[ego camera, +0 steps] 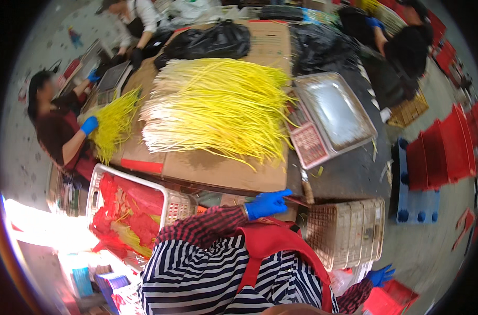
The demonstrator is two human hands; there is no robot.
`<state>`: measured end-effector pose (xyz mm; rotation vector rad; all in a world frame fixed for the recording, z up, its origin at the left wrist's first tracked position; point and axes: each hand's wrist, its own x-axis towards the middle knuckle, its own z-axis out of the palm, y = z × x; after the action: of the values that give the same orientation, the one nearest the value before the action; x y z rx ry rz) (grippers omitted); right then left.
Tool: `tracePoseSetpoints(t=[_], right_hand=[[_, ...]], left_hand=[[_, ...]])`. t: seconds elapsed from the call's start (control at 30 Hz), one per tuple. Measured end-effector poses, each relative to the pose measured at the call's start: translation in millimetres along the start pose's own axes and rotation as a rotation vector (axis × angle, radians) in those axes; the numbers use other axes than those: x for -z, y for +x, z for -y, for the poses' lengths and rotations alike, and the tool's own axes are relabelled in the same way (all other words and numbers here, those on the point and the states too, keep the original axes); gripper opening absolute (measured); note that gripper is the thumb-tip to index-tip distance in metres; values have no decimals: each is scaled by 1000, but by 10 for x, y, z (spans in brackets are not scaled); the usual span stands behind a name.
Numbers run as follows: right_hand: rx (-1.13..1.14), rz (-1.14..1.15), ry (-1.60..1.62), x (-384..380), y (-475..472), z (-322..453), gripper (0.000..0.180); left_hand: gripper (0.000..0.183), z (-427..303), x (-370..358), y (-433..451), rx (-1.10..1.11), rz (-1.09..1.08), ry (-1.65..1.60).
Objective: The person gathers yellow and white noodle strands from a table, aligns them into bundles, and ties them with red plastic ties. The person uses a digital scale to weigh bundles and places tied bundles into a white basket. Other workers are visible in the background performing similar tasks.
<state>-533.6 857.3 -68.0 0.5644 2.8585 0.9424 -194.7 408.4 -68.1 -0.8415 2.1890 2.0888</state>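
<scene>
My left hand [267,204], in a blue glove, is in front of my body by the table's near edge. One finger points right, the others look partly bent, and I see nothing held. Out to the right, low in view, my right hand [380,275] has its blue-gloved fingers spread above a red crate [392,297]. Beyond my left hand, a broad pile of yellow garlic chives [219,110] lies on flattened cardboard [223,173], white ends to the left. A knife with a worn handle [307,191] rests at the table edge, close to my left fingertips.
A shallow metal tray [337,114] lies right of the pile, beside a red-patterned tray [309,145]. White crate [95,204] with red netting stands left; a beige crate [345,232] stands right. A co-worker [61,126] handles chives at left. Black plastic bags [211,39] lie behind.
</scene>
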Motion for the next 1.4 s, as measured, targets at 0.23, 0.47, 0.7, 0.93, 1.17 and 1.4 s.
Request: tracePoseSetpoints(t=[0.23, 0.47, 0.7, 0.93, 1.17, 1.4], right_hand=[[1120, -787, 949, 2693, -1430, 1823, 84], [2090, -530, 1083, 4082, -3426, 3028, 62], [2355, -768, 819, 4792, -4801, 3888, 66], [2473, -766, 632, 5142, -5484, 4473, 70], [2283, -1131, 180, 5106, -5449, 4495, 50], [2510, -676, -6, 4986, -4818, 3918, 77]], left_hand=[[40, -185, 1371, -661, -290, -915, 77], [29, -394, 2854, -647, -490, -1486, 565], [53, -343, 3971, -14, 35, -1472, 1122], [24, -156, 3857, -7, -191, -1503, 1135], [20, -138, 3596, -240, -232, -1467, 1039], [34, -2, 3437, -384, -190, -1434, 1098]])
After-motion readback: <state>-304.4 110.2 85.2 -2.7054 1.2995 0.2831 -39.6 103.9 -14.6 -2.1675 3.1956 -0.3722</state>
